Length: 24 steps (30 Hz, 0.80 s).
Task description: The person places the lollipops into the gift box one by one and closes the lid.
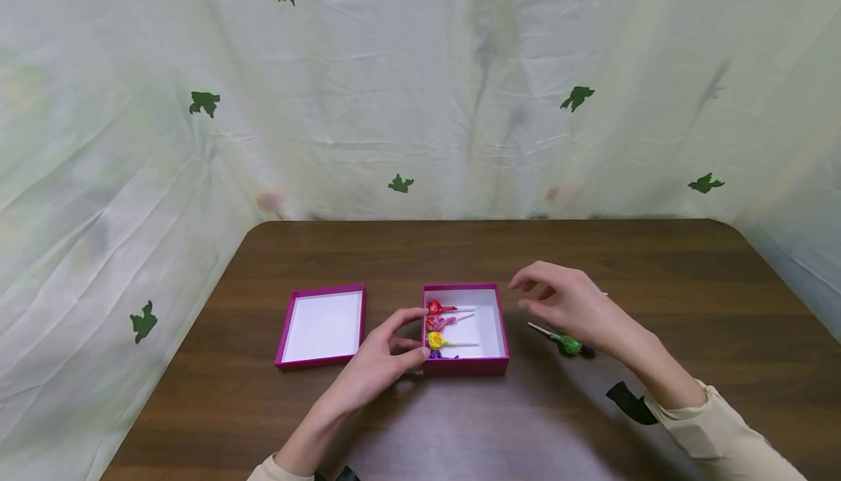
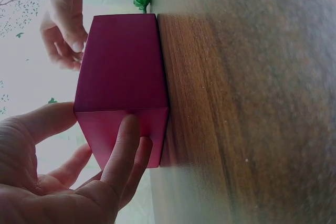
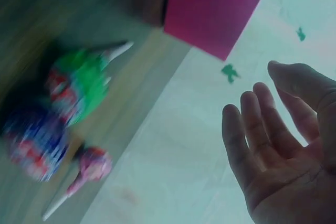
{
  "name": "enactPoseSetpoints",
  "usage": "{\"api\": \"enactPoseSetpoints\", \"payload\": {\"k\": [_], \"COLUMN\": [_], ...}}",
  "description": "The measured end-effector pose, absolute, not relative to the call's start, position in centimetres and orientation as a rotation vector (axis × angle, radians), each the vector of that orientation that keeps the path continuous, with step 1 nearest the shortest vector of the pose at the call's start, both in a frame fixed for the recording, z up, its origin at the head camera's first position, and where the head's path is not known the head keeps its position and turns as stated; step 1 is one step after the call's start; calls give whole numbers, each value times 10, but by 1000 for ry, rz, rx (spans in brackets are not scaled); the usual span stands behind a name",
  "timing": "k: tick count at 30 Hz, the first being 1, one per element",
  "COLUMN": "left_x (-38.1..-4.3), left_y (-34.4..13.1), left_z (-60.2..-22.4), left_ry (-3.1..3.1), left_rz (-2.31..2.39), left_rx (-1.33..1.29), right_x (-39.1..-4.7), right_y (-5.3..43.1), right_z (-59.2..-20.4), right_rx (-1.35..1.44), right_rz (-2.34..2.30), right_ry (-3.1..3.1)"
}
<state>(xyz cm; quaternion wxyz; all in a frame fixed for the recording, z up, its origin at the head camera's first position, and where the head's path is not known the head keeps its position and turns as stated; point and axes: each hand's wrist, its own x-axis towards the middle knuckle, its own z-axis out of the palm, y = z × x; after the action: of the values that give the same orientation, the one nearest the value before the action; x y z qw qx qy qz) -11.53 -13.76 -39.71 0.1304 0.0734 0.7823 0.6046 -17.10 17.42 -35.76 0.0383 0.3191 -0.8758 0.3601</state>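
Magenta walls make an open box [image 1: 465,367] near the middle of the worktop [image 1: 723,284]. Inside, a red lollipop [image 1: 434,307], a pink lollipop [image 1: 431,322], a yellow lollipop [image 1: 435,340] and a purple lollipop [image 1: 436,354] sit by its left wall. The left hand [image 1: 382,358] touches that wall from outside, its grip spread, not clamped. The right hand [image 1: 571,302] hangs beside the box, its grip empty, thumb and fingertips apart. Toward the worktop's right edge lie a green lollipop [image 3: 79,85], a blue lollipop [image 3: 37,142] and a second pink lollipop [image 3: 95,163]. The lid [image 1: 325,326] lies toward the left edge.
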Motion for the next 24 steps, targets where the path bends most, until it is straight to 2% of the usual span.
{"api": "enactPoseSetpoints", "payload": {"k": [9, 24], "left_x": [-116, -115], "left_y": [-137, -138], "left_z": [-398, -400], "left_ry": [2282, 2251], "left_rz": [1747, 1766], "left_rx": [225, 228], "right_x": [-176, -196], "right_y": [210, 256], "right_z": [-363, -377], "right_rx": [928, 800], "right_rz": [963, 1037], "right_ry": [-2684, -2794]}}
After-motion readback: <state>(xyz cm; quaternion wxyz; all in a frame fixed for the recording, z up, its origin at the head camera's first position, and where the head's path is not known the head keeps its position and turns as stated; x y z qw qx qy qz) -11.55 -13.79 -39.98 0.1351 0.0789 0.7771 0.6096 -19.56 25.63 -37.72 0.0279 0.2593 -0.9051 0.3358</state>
